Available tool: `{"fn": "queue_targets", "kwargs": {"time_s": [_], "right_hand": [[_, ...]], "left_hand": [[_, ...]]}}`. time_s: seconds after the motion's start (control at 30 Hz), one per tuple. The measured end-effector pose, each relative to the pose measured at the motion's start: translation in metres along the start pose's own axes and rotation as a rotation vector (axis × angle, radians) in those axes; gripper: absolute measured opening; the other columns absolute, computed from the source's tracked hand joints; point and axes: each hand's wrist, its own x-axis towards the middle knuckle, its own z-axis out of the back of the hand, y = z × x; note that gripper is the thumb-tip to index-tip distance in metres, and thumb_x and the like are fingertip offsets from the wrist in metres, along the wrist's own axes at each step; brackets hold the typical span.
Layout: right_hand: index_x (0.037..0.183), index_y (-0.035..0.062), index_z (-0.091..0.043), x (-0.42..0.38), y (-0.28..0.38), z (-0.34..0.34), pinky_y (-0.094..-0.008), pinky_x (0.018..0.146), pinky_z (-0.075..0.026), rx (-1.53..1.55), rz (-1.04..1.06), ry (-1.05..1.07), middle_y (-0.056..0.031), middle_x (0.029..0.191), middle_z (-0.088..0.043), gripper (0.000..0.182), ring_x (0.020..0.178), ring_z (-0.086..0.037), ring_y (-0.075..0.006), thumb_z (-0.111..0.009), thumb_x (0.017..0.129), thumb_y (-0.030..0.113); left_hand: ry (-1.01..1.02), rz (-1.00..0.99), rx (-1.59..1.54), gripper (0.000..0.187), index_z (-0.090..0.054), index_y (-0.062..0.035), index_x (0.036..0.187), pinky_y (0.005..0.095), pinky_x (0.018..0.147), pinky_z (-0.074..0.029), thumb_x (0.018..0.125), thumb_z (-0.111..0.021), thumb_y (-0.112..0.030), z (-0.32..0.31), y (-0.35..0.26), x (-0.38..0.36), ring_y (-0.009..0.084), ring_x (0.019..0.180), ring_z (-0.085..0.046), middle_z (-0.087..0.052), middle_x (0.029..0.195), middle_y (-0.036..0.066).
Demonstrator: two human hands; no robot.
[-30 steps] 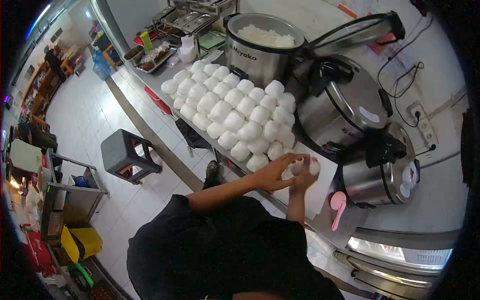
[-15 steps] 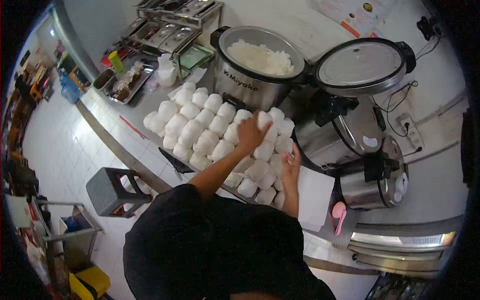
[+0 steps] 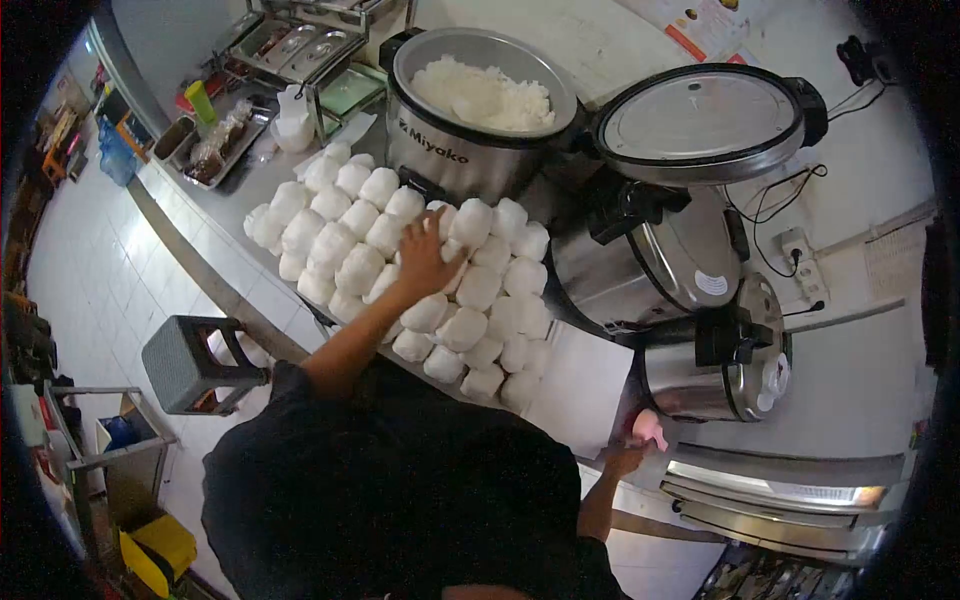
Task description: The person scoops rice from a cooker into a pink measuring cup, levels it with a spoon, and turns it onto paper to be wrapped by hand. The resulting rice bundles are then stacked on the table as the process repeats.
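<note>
Many white wrapped bundles (image 3: 362, 270), rounded and stacked close together, cover the counter in front of me. My left hand (image 3: 428, 258) lies on top of the pile with its fingers spread, touching the bundles. At the lower right, my right hand (image 3: 626, 460) is closed at the handle of a pink scoop (image 3: 647, 428); its fingers are small and partly hidden. Behind the bundles stands an open steel rice cooker (image 3: 440, 150), with white cooked rice (image 3: 485, 95) inside. Sheets of white paper (image 3: 580, 378) lie between the pile and the scoop.
Two more steel cookers (image 3: 640, 265) (image 3: 690, 375) stand at the right, near a wall socket (image 3: 800, 262) with cords. The open cooker's raised lid (image 3: 705, 115) leans over them. Food trays (image 3: 225, 145) sit at the far left. A grey stool (image 3: 195, 365) stands on the floor.
My right hand has left the bundles and moved down right to the pink scoop. My left hand has come off the upper bundle and flattened on the pile. The view has shifted right.
</note>
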Motion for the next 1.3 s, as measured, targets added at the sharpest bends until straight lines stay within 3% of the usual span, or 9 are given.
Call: {"fn": "queue_targets", "kwargs": {"time_s": [0.17,0.33,0.43,0.57,0.73,0.8,0.9,1.03,1.3], "right_hand": [[0.141,0.0044,-0.038,0.061,-0.012,0.002,-0.0487,0.086,-0.05,-0.199,0.124,-0.02,-0.021,0.133,-0.05,0.097,0.114,-0.054,-0.0401,-0.067,0.073,0.068],[0.137,0.0061,-0.04,0.116,-0.027,-0.006,-0.0482,0.087,-0.05,-0.54,0.641,-0.081,-0.021,0.124,-0.057,0.1,0.118,-0.054,-0.0386,-0.079,0.063,0.061],[0.133,0.0087,-0.044,0.116,-0.027,-0.014,-0.0451,0.091,-0.049,-0.252,0.35,0.258,-0.0183,0.115,-0.063,0.098,0.113,-0.058,-0.0348,-0.082,0.058,0.059],[0.114,0.0067,-0.058,0.097,-0.037,-0.01,-0.045,0.083,-0.051,0.008,0.809,0.199,-0.0132,0.105,-0.065,0.075,0.096,-0.063,-0.0358,-0.086,0.057,0.047],[0.109,0.0042,-0.066,0.057,-0.031,0.025,-0.0465,0.091,-0.046,0.078,0.34,0.524,-0.0214,0.109,-0.064,0.034,0.1,-0.058,-0.0412,-0.069,0.084,0.027],[0.118,0.0028,-0.063,0.055,-0.032,0.029,-0.0455,0.092,-0.047,0.11,0.664,0.213,-0.0226,0.112,-0.064,0.033,0.102,-0.059,-0.0424,-0.061,0.091,0.022],[0.128,0.0,-0.057,0.04,0.08,0.137,-0.0428,0.097,-0.045,0.124,0.653,0.111,-0.0232,0.125,-0.059,0.038,0.116,-0.055,-0.0408,-0.052,0.096,0.02],[0.129,0.0007,-0.056,0.018,0.264,0.275,-0.0394,0.074,-0.05,0.718,0.966,0.011,-0.0168,0.095,-0.066,0.044,0.083,-0.063,-0.0298,-0.056,0.094,0.027],[0.107,0.0041,-0.052,-0.006,0.626,0.363,-0.0525,0.071,-0.05,0.331,1.315,0.103,-0.0206,0.097,-0.065,0.023,0.087,-0.063,-0.0412,-0.052,0.093,0.022]], "left_hand": [[-0.01,-0.098,-0.147,0.04,-0.057,-0.0113,0.118,0.0505,0.09,-0.043,0.082,-0.07,-0.023,0.044,0.042,0.004,0.039,0.11,-0.052,-0.055,0.12,0.016],[0.158,-0.168,-0.1,0.025,-0.065,-0.0103,0.105,0.0449,0.087,-0.047,0.082,-0.069,-0.017,0.086,0.037,0.019,0.0355,0.1,-0.059,-0.063,0.105,0.014],[0.208,-0.171,-0.115,0.022,-0.066,-0.0098,0.103,0.0424,0.082,-0.05,0.081,-0.069,-0.015,0.094,0.032,0.026,0.0326,0.094,-0.062,-0.064,0.103,0.013],[0.263,-0.137,-0.189,0.022,-0.066,-0.0087,0.103,0.0387,0.075,-0.053,0.082,-0.069,-0.013,0.088,0.038,0.023,0.0305,0.086,-0.064,-0.065,0.102,0.013],[0.324,-0.104,-0.209,0.021,-0.067,-0.0092,0.103,0.0384,0.076,-0.052,0.082,-0.068,-0.012,0.102,0.043,0.039,0.0296,0.084,-0.063,-0.065,0.1,0.011],[0.221,-0.126,-0.219,0.021,-0.066,-0.0084,0.105,0.0372,0.075,-0.052,0.084,-0.068,-0.012,0.106,0.055,0.052,0.0285,0.085,-0.063,-0.065,0.1,0.01],[0.091,-0.083,-0.244,0.029,-0.064,-0.0097,0.112,0.0353,0.076,-0.051,0.084,-0.07,-0.014,0.113,0.077,0.082,0.0243,0.088,-0.062,-0.065,0.102,0.008],[-0.024,-0.094,-0.368,0.068,-0.047,-0.0025,0.133,0.0388,0.091,-0.047,0.077,-0.079,-0.023,0.103,0.099,0.143,0.0302,0.11,-0.056,-0.055,0.125,0.015],[0.027,-0.248,-0.352,0.139,0.005,0.0094,0.147,0.0506,0.116,-0.014,0.061,-0.084,-0.056,0.072,0.081,0.198,0.0459,0.142,-0.008,-0.005,0.151,0.033]]}}
